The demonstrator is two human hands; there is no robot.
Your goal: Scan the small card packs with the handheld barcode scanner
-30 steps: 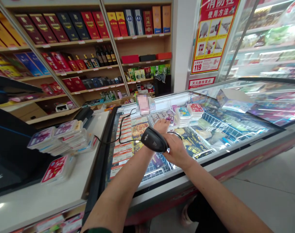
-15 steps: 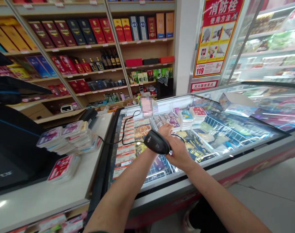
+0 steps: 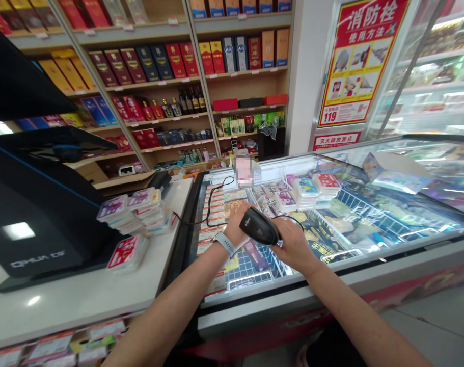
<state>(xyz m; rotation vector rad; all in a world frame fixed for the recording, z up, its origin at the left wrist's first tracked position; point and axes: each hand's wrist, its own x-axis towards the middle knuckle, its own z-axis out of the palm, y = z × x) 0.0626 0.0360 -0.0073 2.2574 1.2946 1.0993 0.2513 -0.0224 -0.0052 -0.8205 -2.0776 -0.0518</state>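
Note:
My right hand (image 3: 295, 244) is closed round a black handheld barcode scanner (image 3: 259, 227), held above the glass top of a chest freezer. A black cable (image 3: 210, 204) runs from the counter across the glass. My left hand (image 3: 237, 223), with a pale watch on its wrist, is just left of the scanner and partly behind it. Its fingers are mostly hidden, so any grip is unclear. Beyond the hands, flat plastic packs lie on the glass: one with a purple label (image 3: 285, 200), a blue-topped stack (image 3: 306, 186) and a red-topped stack (image 3: 326, 182).
On the white counter (image 3: 82, 300) at left are purple-labelled pack stacks (image 3: 113, 208), a red-labelled pack (image 3: 124, 253) and a black checkout terminal (image 3: 36, 219). An open carton (image 3: 398, 173) sits on the freezer at right. Shelves of boxed bottles (image 3: 151, 63) line the back.
My left hand has drawn back leftward from near the packs on the glass, bringing its watch into view. The scanner stays in my right hand. The camera view has swung left.

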